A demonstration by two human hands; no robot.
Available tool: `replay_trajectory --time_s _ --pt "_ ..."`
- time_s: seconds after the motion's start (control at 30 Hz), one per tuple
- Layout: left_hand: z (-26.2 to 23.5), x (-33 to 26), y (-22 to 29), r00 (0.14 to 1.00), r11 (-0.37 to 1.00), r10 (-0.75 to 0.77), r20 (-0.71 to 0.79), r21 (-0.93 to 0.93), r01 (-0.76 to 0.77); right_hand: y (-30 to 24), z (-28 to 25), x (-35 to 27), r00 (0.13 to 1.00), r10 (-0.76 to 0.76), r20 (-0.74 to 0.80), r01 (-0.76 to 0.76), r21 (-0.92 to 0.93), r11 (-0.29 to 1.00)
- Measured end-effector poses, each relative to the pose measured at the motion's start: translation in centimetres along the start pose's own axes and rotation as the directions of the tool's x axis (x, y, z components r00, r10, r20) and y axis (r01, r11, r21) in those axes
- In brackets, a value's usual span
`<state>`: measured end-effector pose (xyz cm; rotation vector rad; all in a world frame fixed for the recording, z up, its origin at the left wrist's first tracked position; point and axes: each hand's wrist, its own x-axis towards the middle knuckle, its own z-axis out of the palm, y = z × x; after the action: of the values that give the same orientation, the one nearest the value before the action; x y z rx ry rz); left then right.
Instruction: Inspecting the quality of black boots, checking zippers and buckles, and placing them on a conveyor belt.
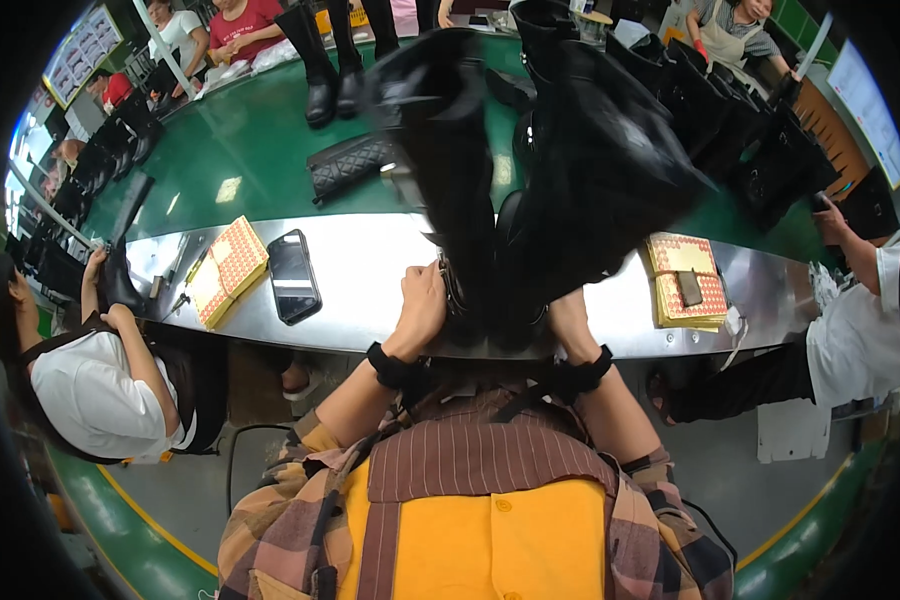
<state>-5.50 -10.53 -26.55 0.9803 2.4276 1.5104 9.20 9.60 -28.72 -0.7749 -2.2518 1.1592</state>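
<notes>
A pair of tall black boots fills the middle of the view, smeared by motion, with their shafts leaning apart and away from me. My left hand (423, 302) is closed on the lower part of the left boot (435, 130), beside a metal buckle. Against the lower outer side of the right boot (595, 170) is my right hand (570, 325); its fingers are mostly hidden behind the boot, but it grips it. Both feet of the boots are close together over the near edge of the metal worktop (360, 270).
A phone (295, 277) and a banded stack of patterned cards (230, 272) lie left; another stack (682, 256) lies right. Beyond, a black quilted piece (350, 168) rests on the green table (240, 130). More boots (785, 170) stand around. Co-workers sit or stand at both sides and the far edge.
</notes>
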Motion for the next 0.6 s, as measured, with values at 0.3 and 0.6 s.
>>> replay_trajectory --time_s 0.3,0.6 --pt "0.0 -3.2 3.4 0.91 0.359 -0.293 0.295 -0.848 0.39 -7.4 -0.6 -1.8 0.996 0.062 -0.07 -0.003 0.64 0.768" --pt "-2.8 -3.4 4.9 0.899 0.088 -0.031 0.438 -0.894 0.439 -9.6 -5.5 1.9 0.937 -0.275 0.213 -0.058 0.875 0.481"
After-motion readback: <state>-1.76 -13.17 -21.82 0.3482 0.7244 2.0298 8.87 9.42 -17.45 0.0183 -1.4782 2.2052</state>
